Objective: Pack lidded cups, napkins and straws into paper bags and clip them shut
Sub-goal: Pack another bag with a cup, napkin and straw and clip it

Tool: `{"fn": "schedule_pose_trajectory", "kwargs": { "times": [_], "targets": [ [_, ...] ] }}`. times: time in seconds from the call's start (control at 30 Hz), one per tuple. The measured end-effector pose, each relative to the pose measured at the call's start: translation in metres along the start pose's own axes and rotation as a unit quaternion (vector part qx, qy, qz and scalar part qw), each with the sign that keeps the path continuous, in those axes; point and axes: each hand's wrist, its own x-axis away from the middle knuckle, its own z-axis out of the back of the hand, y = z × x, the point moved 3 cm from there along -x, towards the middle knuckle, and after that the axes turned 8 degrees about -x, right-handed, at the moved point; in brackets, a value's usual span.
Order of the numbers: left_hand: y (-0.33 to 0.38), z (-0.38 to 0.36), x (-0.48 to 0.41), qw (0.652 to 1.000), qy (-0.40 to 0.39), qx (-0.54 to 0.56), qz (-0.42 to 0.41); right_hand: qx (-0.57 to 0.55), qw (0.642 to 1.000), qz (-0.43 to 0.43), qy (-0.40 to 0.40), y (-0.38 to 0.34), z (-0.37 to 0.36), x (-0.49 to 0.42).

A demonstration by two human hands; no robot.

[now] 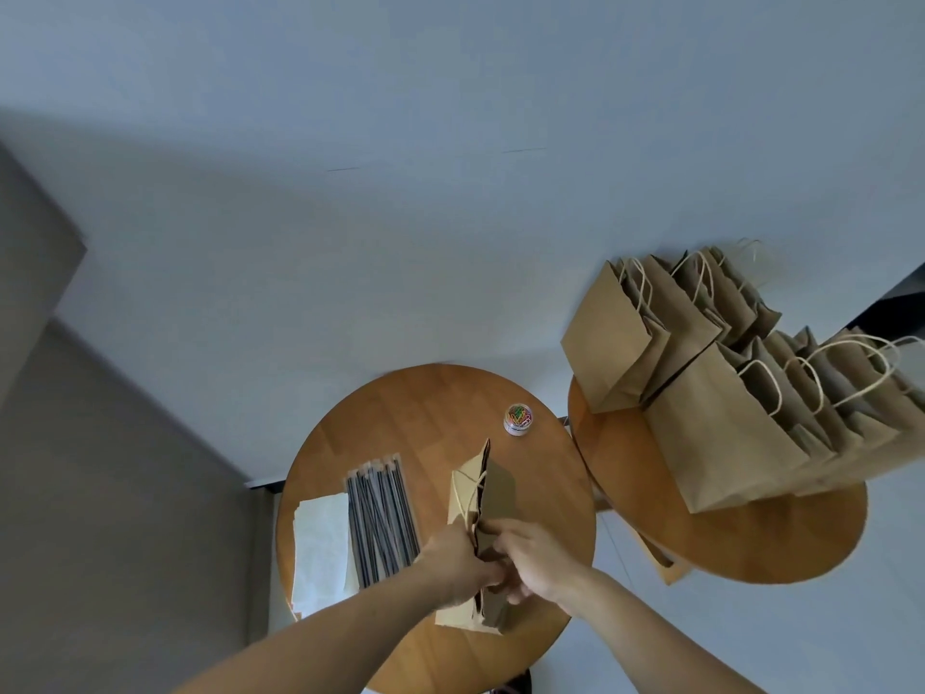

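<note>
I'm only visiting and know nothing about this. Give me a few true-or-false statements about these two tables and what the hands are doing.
1. The left hand and the right hand both grip the bag. True.
2. The clip jar stands on the right table. False: it stands on the left table, beyond the bag.
3. The straws lie between the napkins and the bag. True.
4. The right table holds only one bag. False: many other bags stand there.

left hand (458, 568), right hand (538, 558) together, fingers (518, 595) curled.
</note>
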Motion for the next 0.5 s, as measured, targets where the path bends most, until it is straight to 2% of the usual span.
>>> {"fn": "schedule_pose_trajectory", "kwargs": {
  "times": [0.07, 0.13, 0.2, 0.27, 0.3, 0.37, 0.47, 0.5],
  "targets": [
    [0.001, 0.003, -0.003, 0.997, 0.040, -0.069, 0.020, 0.090, 0.994, 0.058, 0.007, 0.000, 0.013, -0.003],
    [0.002, 0.005, -0.006, 0.994, 0.047, -0.097, 0.024, 0.213, 0.966, 0.125, 0.082, -0.005, 0.031, -0.008],
    [0.005, 0.010, -0.008, 0.991, 0.037, -0.128, 0.007, 0.309, 0.908, 0.209, 0.189, -0.016, 0.047, -0.009],
    [0.009, 0.017, -0.010, 0.986, 0.024, -0.164, -0.018, 0.404, 0.835, 0.287, 0.239, -0.026, 0.056, -0.008],
    [0.011, 0.021, -0.012, 0.983, 0.018, -0.181, -0.032, 0.446, 0.804, 0.311, 0.241, -0.029, 0.058, -0.009],
    [0.015, 0.027, -0.016, 0.973, 0.004, -0.223, -0.056, 0.505, 0.767, 0.336, 0.211, -0.034, 0.063, -0.012],
    [0.020, 0.032, -0.024, 0.957, -0.014, -0.279, -0.074, 0.577, 0.742, 0.313, 0.137, -0.034, 0.065, -0.019],
    [0.022, 0.034, -0.026, 0.953, -0.012, -0.292, -0.081, 0.580, 0.754, 0.283, 0.122, -0.033, 0.066, -0.020]
  ]
}}
